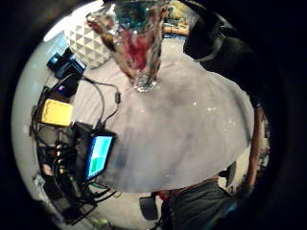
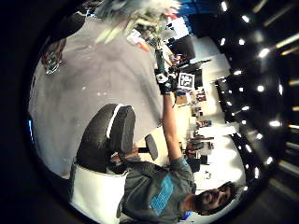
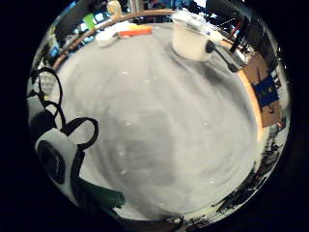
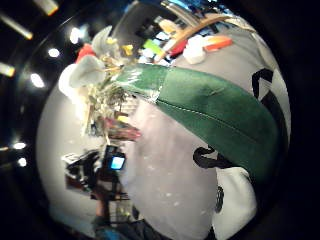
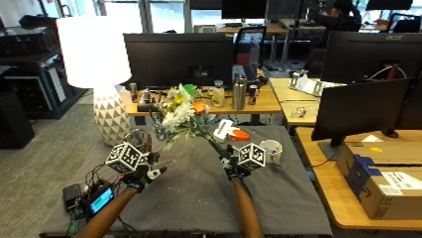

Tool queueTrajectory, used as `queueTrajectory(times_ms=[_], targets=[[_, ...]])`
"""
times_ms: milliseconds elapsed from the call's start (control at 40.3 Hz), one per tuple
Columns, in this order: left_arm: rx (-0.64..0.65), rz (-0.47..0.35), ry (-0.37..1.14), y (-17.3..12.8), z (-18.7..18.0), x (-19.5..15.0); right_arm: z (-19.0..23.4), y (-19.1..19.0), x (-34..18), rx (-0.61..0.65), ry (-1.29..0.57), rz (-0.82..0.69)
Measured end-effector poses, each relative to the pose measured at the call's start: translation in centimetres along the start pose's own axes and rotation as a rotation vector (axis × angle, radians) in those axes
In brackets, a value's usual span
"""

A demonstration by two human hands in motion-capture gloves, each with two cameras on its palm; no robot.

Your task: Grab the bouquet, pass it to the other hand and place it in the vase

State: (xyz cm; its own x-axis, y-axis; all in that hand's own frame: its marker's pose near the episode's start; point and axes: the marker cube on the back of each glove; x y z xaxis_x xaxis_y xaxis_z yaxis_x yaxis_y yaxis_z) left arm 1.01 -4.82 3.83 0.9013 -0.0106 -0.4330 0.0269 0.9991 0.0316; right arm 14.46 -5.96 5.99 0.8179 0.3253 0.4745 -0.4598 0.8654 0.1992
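Observation:
My right hand (image 5: 233,166) grips the lower stem of the bouquet (image 5: 179,112) and holds it tilted up and to the left over the grey table (image 5: 198,198). Its white and yellow flowers (image 4: 98,80) top a green wrap (image 4: 215,110) that lies close to the right palm. A clear glass vase (image 5: 137,141) stands upright on the table just beyond my left hand (image 5: 141,173), which hovers open and holds nothing. The vase (image 1: 136,48) shows a reddish tint inside. From the left palm, the right hand (image 2: 163,80) is seen around the stem.
A white mug (image 5: 270,149) stands right of the right hand, with an orange object (image 5: 239,134) behind it. A small screen device (image 5: 99,199) and cables lie at the table's left edge. A white lamp (image 5: 92,49) stands behind on the left.

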Motion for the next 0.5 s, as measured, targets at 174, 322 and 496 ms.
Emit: queueTrajectory(times_ms=[174,322,496], targets=[[0.073,0.044,0.212,-3.3,0.0,3.4,-1.5,0.1,-5.1,0.018,-0.315,-0.065],[0.102,0.144,0.527,-6.1,-0.2,8.3,-0.9,1.1,-10.0,-0.055,-0.574,-0.129],[0.116,0.185,0.78,-8.5,-0.8,12.7,0.9,2.9,-15.1,-0.139,-0.792,-0.248]])
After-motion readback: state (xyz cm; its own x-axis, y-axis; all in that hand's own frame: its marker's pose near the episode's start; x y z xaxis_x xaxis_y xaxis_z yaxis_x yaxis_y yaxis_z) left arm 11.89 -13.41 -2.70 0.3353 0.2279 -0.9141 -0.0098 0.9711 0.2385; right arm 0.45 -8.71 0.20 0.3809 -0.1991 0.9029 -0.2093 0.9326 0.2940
